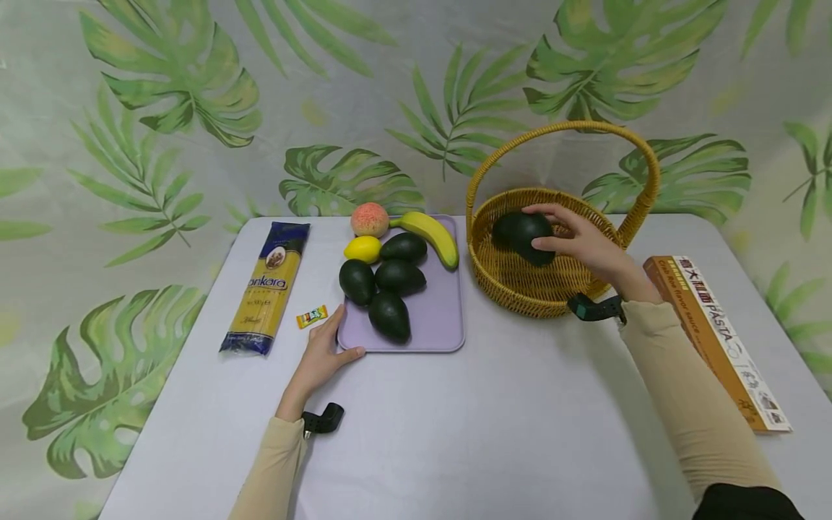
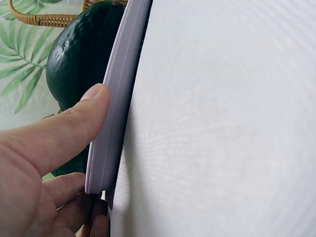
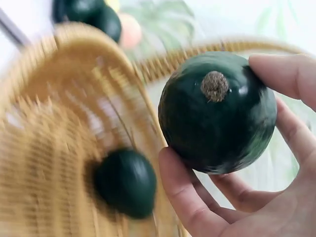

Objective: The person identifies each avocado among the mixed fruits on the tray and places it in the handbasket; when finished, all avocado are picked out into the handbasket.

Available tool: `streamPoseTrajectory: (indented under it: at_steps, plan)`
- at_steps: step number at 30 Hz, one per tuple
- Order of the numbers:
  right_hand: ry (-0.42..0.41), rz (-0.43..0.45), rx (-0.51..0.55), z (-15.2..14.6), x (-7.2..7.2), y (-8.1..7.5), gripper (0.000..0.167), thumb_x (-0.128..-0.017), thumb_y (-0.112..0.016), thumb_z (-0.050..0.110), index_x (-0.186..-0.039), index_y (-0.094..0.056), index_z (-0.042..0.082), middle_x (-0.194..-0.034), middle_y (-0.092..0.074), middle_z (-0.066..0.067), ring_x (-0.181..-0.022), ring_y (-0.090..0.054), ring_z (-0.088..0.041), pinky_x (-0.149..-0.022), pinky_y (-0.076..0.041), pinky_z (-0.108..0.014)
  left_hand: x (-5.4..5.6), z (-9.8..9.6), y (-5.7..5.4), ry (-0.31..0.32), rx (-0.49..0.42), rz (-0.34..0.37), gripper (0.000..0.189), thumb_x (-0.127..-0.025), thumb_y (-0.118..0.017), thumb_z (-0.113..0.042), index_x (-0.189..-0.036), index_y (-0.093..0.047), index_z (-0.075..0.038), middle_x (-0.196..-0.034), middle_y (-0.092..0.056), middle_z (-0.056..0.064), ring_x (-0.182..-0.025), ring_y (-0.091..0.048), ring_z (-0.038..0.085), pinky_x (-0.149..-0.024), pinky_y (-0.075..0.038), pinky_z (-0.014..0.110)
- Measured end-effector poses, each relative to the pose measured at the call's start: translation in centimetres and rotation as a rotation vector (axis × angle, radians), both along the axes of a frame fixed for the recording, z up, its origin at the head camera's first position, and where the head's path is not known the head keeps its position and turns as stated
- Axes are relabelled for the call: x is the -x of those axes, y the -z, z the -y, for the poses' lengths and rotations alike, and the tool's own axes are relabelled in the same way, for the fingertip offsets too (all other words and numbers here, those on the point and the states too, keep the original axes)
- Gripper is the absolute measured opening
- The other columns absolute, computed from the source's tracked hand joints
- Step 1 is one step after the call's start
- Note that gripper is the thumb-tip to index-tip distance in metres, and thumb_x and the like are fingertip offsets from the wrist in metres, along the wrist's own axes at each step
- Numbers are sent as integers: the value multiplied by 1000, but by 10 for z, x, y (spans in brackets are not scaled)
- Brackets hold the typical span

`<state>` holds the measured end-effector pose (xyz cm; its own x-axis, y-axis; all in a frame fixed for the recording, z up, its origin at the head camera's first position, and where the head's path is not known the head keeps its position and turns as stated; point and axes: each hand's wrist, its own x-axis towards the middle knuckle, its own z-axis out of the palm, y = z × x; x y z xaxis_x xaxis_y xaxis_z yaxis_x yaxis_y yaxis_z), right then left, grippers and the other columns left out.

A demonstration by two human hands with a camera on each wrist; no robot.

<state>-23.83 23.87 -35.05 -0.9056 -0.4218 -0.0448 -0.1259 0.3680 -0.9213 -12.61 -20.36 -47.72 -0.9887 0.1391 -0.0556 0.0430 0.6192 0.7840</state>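
In the head view my right hand [image 1: 581, 242] grips a dark green avocado [image 1: 534, 238] over the wicker basket [image 1: 500, 292]. In the right wrist view, thumb and fingers are curled round this avocado [image 3: 217, 123], its stem end facing the camera. A second avocado [image 3: 127, 182] lies inside the basket. My left hand [image 1: 321, 354] holds the front left corner of a lilac tray [image 1: 435, 339], thumb along the front rim and fingers at the left side. On the tray lie several avocados [image 1: 390, 318], a lemon [image 1: 362, 249] and a banana [image 1: 429, 232]; a peach [image 1: 369, 219] sits at its back left corner.
Left of the tray are a spaghetti pack [image 1: 266, 289] and a small yellow candy packet [image 1: 312, 316]. A pasta box [image 1: 718, 343] lies right of the basket. The basket's tall handle [image 1: 565, 126] arches above it. A leaf-patterned cloth [image 1: 338, 87] hangs behind the table.
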Motion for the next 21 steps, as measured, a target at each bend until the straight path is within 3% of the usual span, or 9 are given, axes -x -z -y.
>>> streamPoseTrajectory:
  at_steps: [6, 10, 12, 17, 21]
  plan:
    - [120, 25, -20, -35, 11, -1, 55, -98, -56, 23, -148, -33, 22, -144, -28, -11, -105, -44, -19, -74, -45, -26, 0, 0, 0, -2, 6, 2, 90, -84, -75, -22, -152, -20, -3, -156, -20, 17, -138, -17, 36, -110, -18, 52]
    - [146, -1, -96, -42, 20, 0, 57, -98, -55, 26, -150, -30, 21, -140, -29, -13, -86, -49, -18, -68, -45, -28, -1, 0, -2, 0, -3, 2, 89, -84, -75, -22, -152, -20, -3, -156, -20, 17, -138, -18, 36, -110, -18, 53]
    - [148, -6, -133, -42, 24, 0, 58, -98, -55, 26, -150, -30, 20, -139, -30, -16, -84, -48, -20, -66, -44, -28, -1, 0, -3, -1, -4, 1, 89, -84, -75, -21, -152, -20, -2, -156, -20, 17, -138, -18, 37, -110, -18, 53]
    - [121, -3, -227, -37, 37, 0, 60, -97, -57, 20, -150, -30, 14, -150, -21, -23, -106, -42, -32, -66, -45, -31, -1, 0, -2, -3, -7, 6, 89, -84, -75, -21, -152, -20, -2, -156, -20, 16, -138, -17, 36, -110, -18, 53]
    - [102, 27, -253, -33, 49, 6, 59, -97, -56, 12, -149, -29, 10, -156, -11, -21, -124, -31, -42, -81, -43, -45, -1, 0, -1, -1, -9, 4, 89, -84, -74, -22, -152, -20, -2, -156, -19, 16, -138, -17, 36, -110, -18, 53]
